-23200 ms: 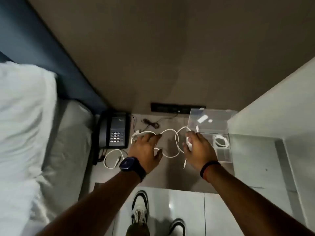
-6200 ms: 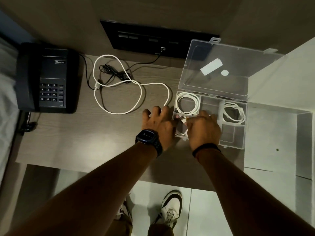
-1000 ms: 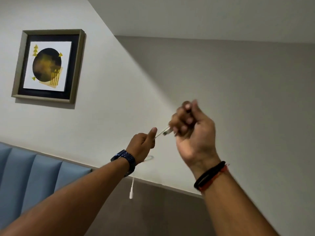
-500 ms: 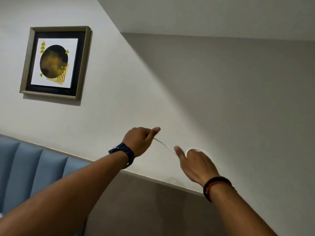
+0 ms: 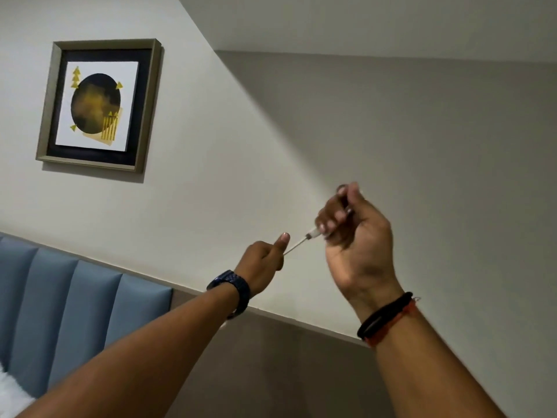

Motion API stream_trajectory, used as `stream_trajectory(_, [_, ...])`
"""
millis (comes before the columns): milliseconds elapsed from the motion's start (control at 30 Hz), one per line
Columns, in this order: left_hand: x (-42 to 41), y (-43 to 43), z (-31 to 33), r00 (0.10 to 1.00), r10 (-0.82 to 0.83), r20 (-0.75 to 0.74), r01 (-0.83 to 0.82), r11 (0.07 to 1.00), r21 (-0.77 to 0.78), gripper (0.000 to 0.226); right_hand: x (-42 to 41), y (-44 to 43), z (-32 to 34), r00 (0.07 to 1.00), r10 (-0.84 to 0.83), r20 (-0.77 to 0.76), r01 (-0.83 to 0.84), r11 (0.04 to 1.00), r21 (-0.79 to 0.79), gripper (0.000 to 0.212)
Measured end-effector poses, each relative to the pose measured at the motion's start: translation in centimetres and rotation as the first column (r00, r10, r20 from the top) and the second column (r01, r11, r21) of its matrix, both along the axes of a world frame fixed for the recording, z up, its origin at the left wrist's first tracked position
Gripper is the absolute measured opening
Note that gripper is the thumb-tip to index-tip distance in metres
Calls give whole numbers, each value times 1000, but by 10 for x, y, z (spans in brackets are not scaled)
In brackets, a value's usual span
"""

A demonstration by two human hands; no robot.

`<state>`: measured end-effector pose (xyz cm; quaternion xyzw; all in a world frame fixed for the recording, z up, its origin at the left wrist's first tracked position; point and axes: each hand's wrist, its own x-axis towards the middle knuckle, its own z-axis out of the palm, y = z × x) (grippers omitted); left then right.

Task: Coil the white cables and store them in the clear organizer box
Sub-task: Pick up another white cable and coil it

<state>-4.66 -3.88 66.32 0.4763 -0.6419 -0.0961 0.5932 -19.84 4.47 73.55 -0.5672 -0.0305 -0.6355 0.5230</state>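
Both hands are raised in front of the wall, holding one white cable (image 5: 297,245) between them. My left hand (image 5: 262,260), with a dark watch on the wrist, pinches the cable between thumb and fingers. My right hand (image 5: 352,236), higher and to the right, is closed around the cable's connector end, and a short taut stretch runs between the two hands. The rest of the cable is hidden behind my left hand and arm. The clear organizer box and the table are out of view.
A framed picture (image 5: 99,105) hangs on the white wall at upper left. A blue padded headboard (image 5: 69,309) fills the lower left, with a white pillow corner (image 5: 12,399) below it. A grey wall panel (image 5: 286,363) runs under my arms.
Half a second ago my right hand was lower, finger pointing along the cable. It has risen and closed on the connector end. The left hand stays pinching the cable.
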Motion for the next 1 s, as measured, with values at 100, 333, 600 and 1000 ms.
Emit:
stream_trajectory(100, [-3,4,-6,996,-39,82,35,998,47,67,-8,-17,11,822,-553,139,549,833,70,14])
stream_trajectory(333, [10,16,1,985,15,171,-7,999,-49,83,-29,-58,-34,-273,-940,-207,754,-75,-653,44])
stream_trajectory(600, [31,21,9,979,-8,202,27,995,-94,49,-20,-31,-45,307,-74,-949,131,991,-35,64])
stream_trajectory(1000, [-24,46,-3,917,-381,-120,387,921,34,30,-4,-16,-6,995,-104,11,102,992,78,39])
